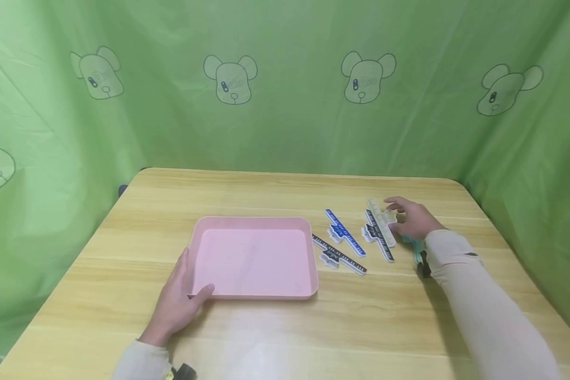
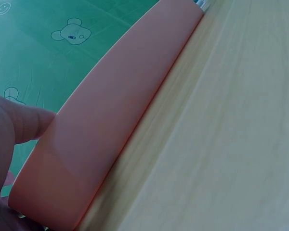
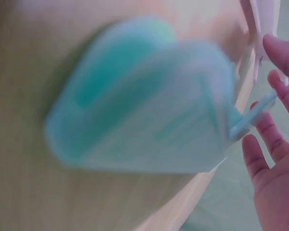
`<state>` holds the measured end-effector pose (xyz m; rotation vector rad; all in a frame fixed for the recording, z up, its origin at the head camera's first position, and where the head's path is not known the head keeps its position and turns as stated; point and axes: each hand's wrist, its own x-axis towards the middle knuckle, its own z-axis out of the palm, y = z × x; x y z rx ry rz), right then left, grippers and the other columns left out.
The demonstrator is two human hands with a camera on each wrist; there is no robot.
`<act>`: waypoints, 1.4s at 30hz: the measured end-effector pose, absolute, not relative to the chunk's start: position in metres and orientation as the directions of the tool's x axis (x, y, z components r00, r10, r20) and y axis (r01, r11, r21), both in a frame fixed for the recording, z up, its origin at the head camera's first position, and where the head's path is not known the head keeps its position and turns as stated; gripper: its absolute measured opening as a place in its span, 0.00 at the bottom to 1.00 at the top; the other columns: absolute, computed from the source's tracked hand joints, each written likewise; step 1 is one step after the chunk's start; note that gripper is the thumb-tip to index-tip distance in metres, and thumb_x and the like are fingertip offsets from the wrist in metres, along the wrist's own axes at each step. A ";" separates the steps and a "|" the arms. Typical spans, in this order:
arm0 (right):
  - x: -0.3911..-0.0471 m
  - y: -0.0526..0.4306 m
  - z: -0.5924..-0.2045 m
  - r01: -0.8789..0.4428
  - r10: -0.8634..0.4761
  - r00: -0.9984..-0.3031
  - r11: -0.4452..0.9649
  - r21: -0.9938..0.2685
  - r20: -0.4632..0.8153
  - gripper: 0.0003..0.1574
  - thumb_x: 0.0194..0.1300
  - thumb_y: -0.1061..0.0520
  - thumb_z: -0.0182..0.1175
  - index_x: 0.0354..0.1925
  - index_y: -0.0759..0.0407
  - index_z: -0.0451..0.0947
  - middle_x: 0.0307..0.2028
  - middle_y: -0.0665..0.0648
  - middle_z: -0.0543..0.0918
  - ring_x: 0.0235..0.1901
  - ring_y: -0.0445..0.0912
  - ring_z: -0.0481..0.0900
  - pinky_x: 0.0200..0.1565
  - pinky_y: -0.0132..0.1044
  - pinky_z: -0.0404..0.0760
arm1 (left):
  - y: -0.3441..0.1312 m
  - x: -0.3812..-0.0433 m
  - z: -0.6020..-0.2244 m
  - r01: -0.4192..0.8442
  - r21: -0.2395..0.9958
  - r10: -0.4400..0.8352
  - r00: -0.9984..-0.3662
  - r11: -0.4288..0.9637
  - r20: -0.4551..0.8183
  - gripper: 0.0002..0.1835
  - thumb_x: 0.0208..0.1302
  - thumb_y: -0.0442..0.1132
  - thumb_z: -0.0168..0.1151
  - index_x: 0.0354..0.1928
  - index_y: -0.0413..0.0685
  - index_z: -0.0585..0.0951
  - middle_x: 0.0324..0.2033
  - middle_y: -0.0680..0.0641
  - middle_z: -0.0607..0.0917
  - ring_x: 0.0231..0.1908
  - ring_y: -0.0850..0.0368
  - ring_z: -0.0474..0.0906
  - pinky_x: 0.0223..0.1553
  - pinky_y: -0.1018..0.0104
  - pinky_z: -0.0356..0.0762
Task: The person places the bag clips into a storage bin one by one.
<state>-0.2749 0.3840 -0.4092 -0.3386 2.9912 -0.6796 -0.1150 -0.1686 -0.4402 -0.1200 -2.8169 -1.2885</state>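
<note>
My left hand grips the near-left corner of a pink tray, its thumb over the near rim and its fingers along the left side. In the left wrist view the thumb presses the edge of the tray wall. On the right, my right hand is over a whitish ruler clip, fingers spread around its handle side. A black ruler clip lies against the whitish one. Below the right wrist is a teal clip, large and blurred in the right wrist view.
Between the tray and the right hand lie a blue ruler clip and another black ruler clip, whose far end meets the tray's right side. All stand on a wooden table, with a green curtain behind and at the sides.
</note>
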 end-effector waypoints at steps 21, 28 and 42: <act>-0.269 0.395 -0.400 -0.133 -0.140 -0.990 0.844 -0.520 0.026 0.46 0.56 0.53 0.72 0.66 0.64 0.61 0.58 0.72 0.72 0.58 0.68 0.68 0.57 0.66 0.69 | -0.168 -0.116 -0.440 0.072 0.761 0.049 -0.997 0.645 0.053 0.53 0.62 0.51 0.64 0.76 0.41 0.40 0.75 0.36 0.45 0.72 0.34 0.42 0.68 0.36 0.44; -0.265 0.392 -0.398 -0.147 -0.134 -0.989 0.807 -0.573 0.066 0.46 0.56 0.54 0.72 0.66 0.64 0.61 0.58 0.72 0.72 0.58 0.67 0.70 0.55 0.63 0.73 | -0.168 -0.116 -0.440 0.081 0.758 0.052 -0.997 0.648 0.062 0.53 0.62 0.52 0.64 0.76 0.42 0.40 0.75 0.36 0.45 0.72 0.34 0.43 0.68 0.35 0.44; -0.252 0.375 -0.388 -0.166 -0.121 -0.986 0.767 -0.620 0.114 0.45 0.55 0.62 0.72 0.66 0.64 0.61 0.57 0.71 0.73 0.59 0.64 0.69 0.53 0.57 0.77 | -0.169 -0.116 -0.439 0.086 0.753 0.057 -0.996 0.652 0.065 0.53 0.62 0.51 0.64 0.76 0.42 0.40 0.75 0.36 0.45 0.72 0.34 0.42 0.68 0.35 0.44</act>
